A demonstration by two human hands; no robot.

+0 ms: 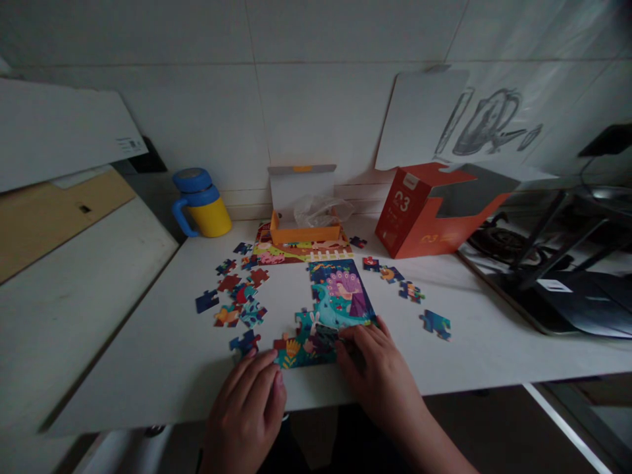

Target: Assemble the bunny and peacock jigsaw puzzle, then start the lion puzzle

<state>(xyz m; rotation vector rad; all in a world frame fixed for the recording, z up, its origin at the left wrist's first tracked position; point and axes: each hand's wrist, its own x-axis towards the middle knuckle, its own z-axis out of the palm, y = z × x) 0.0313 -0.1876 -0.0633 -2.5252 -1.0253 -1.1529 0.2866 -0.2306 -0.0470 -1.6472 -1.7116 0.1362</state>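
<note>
A partly joined jigsaw puzzle (pixel 340 296), with a pink peacock on teal, lies on the white table (pixel 178 368). My right hand (pixel 378 368) is over its lower right corner, fingers bent together at a dark, glossy puzzle piece (pixel 326 337), which they grip; the fingers partly cover it. At the lower left corner of the joined part rests my left hand (pixel 247 405), its fingers loosely stretched on the tabletop and holding nothing. Just beyond those fingertips is a loose blue puzzle piece (pixel 244 343).
Several loose pieces (pixel 230 283) are spread on the left, others (pixel 437 324) on the right. Behind the puzzle are a picture sheet (pixel 269 255) and an orange-edged box (pixel 306 234) with a plastic bag (pixel 320 210). A blue-yellow mug (pixel 212 214), a red carton (pixel 419 227) and a stove (pixel 498 243) stand farther out.
</note>
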